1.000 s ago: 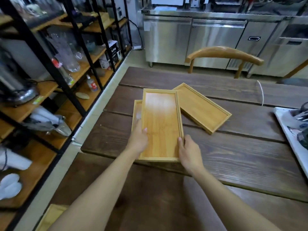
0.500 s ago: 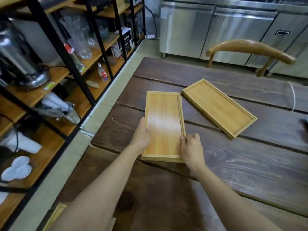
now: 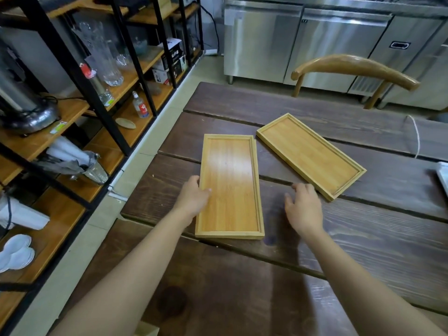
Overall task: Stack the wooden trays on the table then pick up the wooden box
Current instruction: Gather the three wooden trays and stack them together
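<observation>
Two light wooden trays lie stacked point(image 3: 230, 180) near the left edge of the dark plank table point(image 3: 363, 238); the lower one shows only as a thin rim along the right and front. My left hand point(image 3: 194, 198) rests on the stack's left rim, thumb on the upper tray's floor. My right hand point(image 3: 301, 207) hovers open over the table between the stack and a third tray point(image 3: 310, 154), which lies alone at an angle to the right. A pale wooden corner point(image 3: 145, 332) pokes in at the bottom edge; what it belongs to I cannot tell.
A black-framed shelf rack point(image 3: 80, 76) with glassware, bottles and white dishes runs along the left. A wooden chair back point(image 3: 351, 69) stands at the table's far side before steel cabinets point(image 3: 303, 42). A white cord point(image 3: 415, 134) and a white object point(image 3: 443, 178) lie at the right.
The upper tray has been squared up on the lower one. My right hand has let go of the stack and moved right toward the third tray. The view shifted left.
</observation>
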A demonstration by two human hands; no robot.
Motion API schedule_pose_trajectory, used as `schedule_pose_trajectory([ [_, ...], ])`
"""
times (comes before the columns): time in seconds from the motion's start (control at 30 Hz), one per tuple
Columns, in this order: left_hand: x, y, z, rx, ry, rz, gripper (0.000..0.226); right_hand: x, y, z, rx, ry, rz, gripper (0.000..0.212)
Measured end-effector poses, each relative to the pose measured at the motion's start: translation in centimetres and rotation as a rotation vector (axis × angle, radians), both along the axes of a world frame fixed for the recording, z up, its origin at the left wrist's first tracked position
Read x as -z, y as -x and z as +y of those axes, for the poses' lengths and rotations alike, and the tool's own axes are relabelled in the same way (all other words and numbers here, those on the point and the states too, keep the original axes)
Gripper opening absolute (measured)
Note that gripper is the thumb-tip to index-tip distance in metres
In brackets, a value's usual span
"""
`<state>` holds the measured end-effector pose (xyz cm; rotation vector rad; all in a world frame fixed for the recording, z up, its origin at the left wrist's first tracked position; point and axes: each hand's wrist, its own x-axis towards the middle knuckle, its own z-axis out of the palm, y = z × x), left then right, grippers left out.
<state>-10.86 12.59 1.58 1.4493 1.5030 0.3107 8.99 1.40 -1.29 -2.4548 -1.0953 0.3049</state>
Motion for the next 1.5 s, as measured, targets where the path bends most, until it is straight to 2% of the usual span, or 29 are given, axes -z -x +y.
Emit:
schedule_pose_trajectory([
  [0.1, -0.9, -1.7, 0.8, 0.090, -0.204, 0.165, 0.048, -0.3, -3.7, -0.6, -0.010, 0.152, -0.220, 0.032],
  [0.17, -1.7, -4.0, 0.3, 0.138, -0.298, 0.145, 0.051, -0.6, -5.7, -0.9, -0.001, 0.244, -0.278, 0.031],
  [0.27, -1.9, -8.2, -1.0, 0.211, -0.104, -0.079, 0.046, -0.7, -7.7, -1.4, -0.068, 0.351, -0.310, 0.029],
  [0.37, -0.9, -12.2, -2.4, 0.253, 0.007, -0.106, 0.039, -0.6, -8.4, -1.7, -0.164, 0.396, -0.345, 0.027],
  [0.4, -0.6, -13.3, -2.7, 0.273, -0.043, -0.039, 0.038, -0.5, -8.3, -1.7, -0.178, 0.388, -0.347, 0.027],
  [0.47, -0.4, -15.0, -3.6, 0.370, -0.274, 0.164, 0.035, -0.5, -8.1, -1.8, -0.189, 0.341, -0.295, 0.026],
  [0.53, -0.4, -16.3, -4.4, 0.443, -0.418, 0.224, 0.031, -0.7, -7.8, -1.8, -0.208, 0.251, -0.171, 0.025],
  [0.6, 0.0, -17.5, -4.9, 0.495, -0.331, 0.231, 0.033, -1.0, -7.5, -2.0, -0.249, 0.189, -0.008, 0.025],
  [0.7, 0.9, -18.6, -5.2, 0.528, -0.126, 0.271, 0.044, -1.7, -7.5, -2.3, -0.339, 0.234, 0.167, 0.027],
  [0.8, 1.6, -18.9, -5.5, 0.446, -0.088, 0.239, 0.055, -1.9, -8.3, -2.3, -0.352, 0.224, 0.245, 0.026],
  [0.93, 2.3, -19.4, -5.8, 0.306, -0.032, 0.173, 0.063, -1.6, -11.4, -2.2, -0.002, 0.076, -0.053, 0.043],
  [1.0, 2.5, -19.6, -5.8, 0.282, 0.004, 0.152, 0.054, -1.2, -13.0, -2.3, 0.149, 0.142, 0.011, 0.051],
  [1.1, 2.4, -19.9, -6.0, 0.253, 0.057, 0.120, 0.056, -0.2, -13.7, -2.5, 0.174, 0.228, 0.273, 0.052],
  [1.17, 2.0, -20.6, -6.8, 0.201, 0.138, 0.095, 0.068, 0.5, -13.2, -2.3, 0.197, 0.163, 0.364, 0.063],
  [1.23, 1.6, -21.6, -7.6, 0.126, 0.219, 0.034, 0.078, 0.4, -13.1, -1.9, 0.297, 0.057, 0.399, 0.056],
  [1.3, 1.6, -22.0, -7.4, 0.016, 0.305, -0.086, 0.072, 0.1, -13.4, -2.0, 0.386, 0.044, 0.431, 0.044],
  [1.4, 1.4, -20.9, -6.8, -0.151, 0.468, -0.305, 0.040, 0.2, -13.8, -3.1, 0.457, 0.074, 0.412, 0.036],
  [1.47, 1.0, -20.2, -7.1, -0.125, 0.471, -0.321, 0.031, 0.3, -13.3, -3.6, 0.462, 0.077, 0.356, 0.038],
  [1.5, 0.7, -20.1, -7.3, -0.083, 0.412, -0.299, 0.032, 0.1, -12.7, -3.6, 0.467, 0.073, 0.336, 0.040],
])
